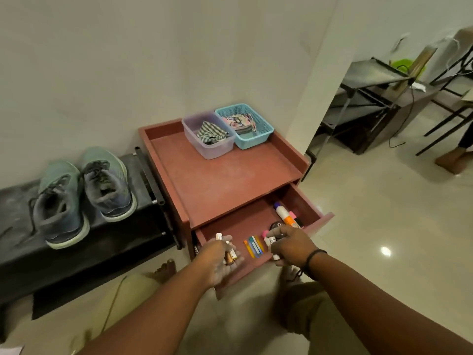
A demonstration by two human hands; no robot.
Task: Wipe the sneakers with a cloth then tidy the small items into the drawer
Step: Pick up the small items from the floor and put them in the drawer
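Head cam: my left hand (222, 257) is cupped round a few batteries (229, 254) over the open drawer (230, 228)'s front edge, guessing so they drop in together; right hand (289, 245) pinches a small white tube (271, 243) by the coloured clips (253, 245). Sneakers (84, 190) sit on the black bench (143, 226), cloth (211, 134) in the clear tub at the stand's back edge, and no labels readable

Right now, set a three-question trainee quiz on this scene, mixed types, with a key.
1. True or false: the drawer is open.
2. Where does the striped cloth lie? A) in the purple tub B) in the blue basket C) on the sneakers
3. Fill in: the left hand holds several ____.

Key: 1 true; 2 A; 3 batteries.
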